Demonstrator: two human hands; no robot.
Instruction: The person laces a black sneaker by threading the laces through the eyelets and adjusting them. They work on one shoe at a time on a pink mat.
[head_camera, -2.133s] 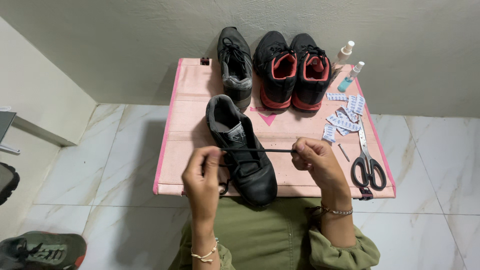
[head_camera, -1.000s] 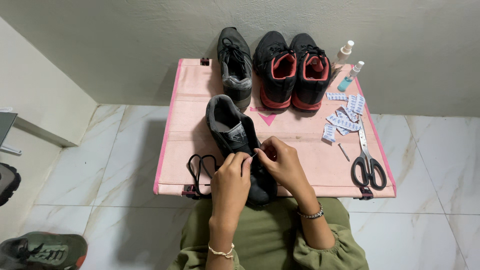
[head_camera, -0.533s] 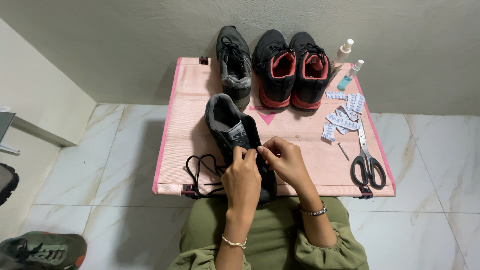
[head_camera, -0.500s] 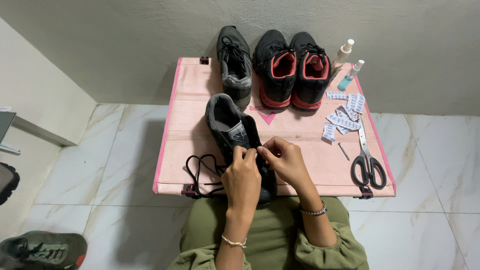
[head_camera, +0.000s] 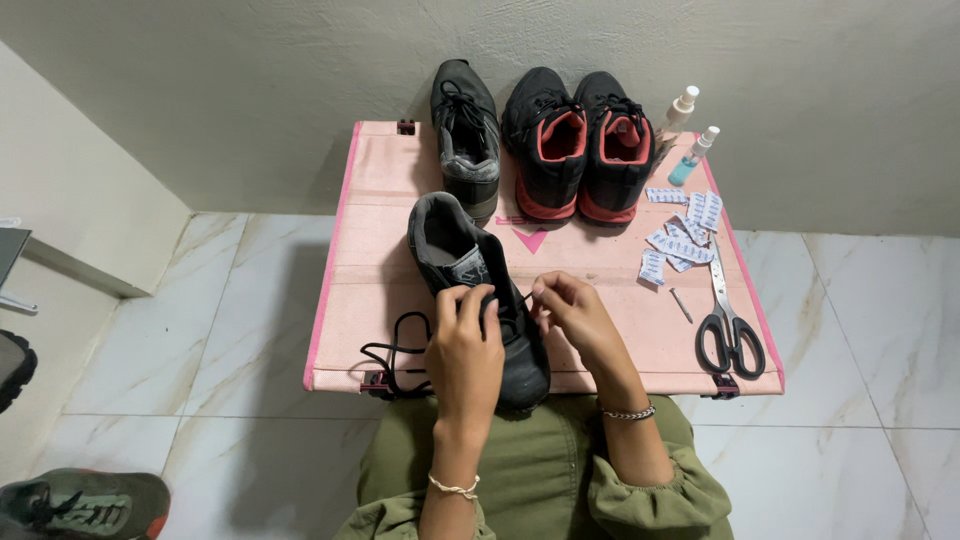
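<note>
Shoes on table, four, scissors, one

Matt pink cloth table, glossy marble floor

Probably home: marble floor, plain wall

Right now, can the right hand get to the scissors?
Probably yes. The right hand is at the black shoe, and only bare pink table and a small nail lie between it and the scissors.
</note>
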